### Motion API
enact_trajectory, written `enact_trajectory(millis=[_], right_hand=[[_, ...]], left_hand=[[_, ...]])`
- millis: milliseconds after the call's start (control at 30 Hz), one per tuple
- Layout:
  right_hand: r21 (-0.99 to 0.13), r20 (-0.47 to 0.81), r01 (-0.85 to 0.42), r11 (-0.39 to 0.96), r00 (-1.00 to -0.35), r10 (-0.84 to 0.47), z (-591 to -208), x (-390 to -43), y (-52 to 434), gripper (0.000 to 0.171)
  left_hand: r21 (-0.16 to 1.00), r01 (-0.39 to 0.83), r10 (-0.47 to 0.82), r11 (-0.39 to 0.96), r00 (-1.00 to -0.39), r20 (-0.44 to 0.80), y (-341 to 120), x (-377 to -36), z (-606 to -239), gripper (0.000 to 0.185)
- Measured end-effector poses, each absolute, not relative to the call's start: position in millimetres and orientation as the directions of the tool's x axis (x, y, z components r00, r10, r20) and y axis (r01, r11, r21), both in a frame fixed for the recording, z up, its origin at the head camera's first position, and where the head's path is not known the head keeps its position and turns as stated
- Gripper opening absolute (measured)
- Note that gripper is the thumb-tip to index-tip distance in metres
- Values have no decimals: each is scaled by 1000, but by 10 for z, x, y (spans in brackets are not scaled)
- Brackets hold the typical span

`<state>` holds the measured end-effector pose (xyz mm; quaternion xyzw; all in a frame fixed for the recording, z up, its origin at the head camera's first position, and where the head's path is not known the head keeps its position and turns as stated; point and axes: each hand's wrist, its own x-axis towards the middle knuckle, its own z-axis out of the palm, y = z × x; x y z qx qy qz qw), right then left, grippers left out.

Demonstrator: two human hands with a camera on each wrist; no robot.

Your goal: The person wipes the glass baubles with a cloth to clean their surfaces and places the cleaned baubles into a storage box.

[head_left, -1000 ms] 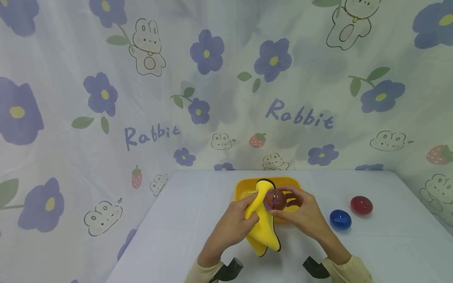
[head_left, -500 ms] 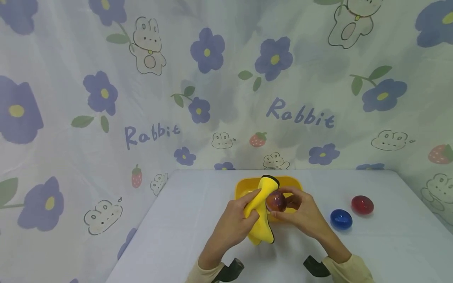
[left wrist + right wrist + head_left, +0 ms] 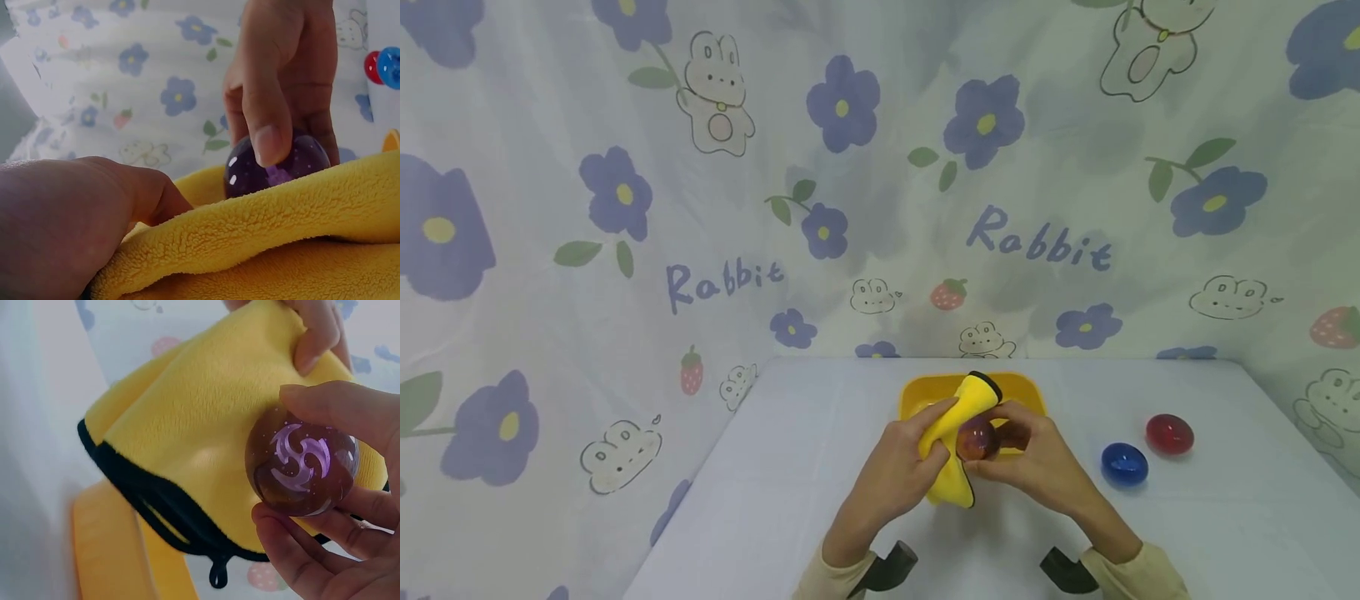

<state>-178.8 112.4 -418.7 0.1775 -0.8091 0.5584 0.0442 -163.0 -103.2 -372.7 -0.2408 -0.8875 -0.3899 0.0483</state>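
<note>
A yellow plush cloth with dark edging and a small hanging loop is gripped by my left hand, bunched between thumb and fingers. My right hand pinches a clear purple ball between thumb and fingertips; a lilac swirl shows inside it. In the right wrist view the cloth lies behind the ball and my left fingers press into its upper part. From the left wrist view, a fold of cloth hides the lower part of the ball. Both hands are above the table, in front of the yellow tub.
The yellow tub stands behind the hands, partly covered by them and the cloth. To the right on the white table lie a blue ball and a red ball. A printed curtain hangs behind.
The cloth's top has swung right over the ball, and its lower end has drawn up. My right hand has shifted the ball slightly left and down against the cloth.
</note>
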Motion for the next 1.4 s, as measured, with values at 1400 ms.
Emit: enact_trajectory(millis=[1400], right_hand=[[-914, 354, -361, 185, -933, -70, -4090, -1730, 1137, 56]], left_hand=[[757, 378, 430, 533, -892, 143, -994, -1619, -3740, 62]])
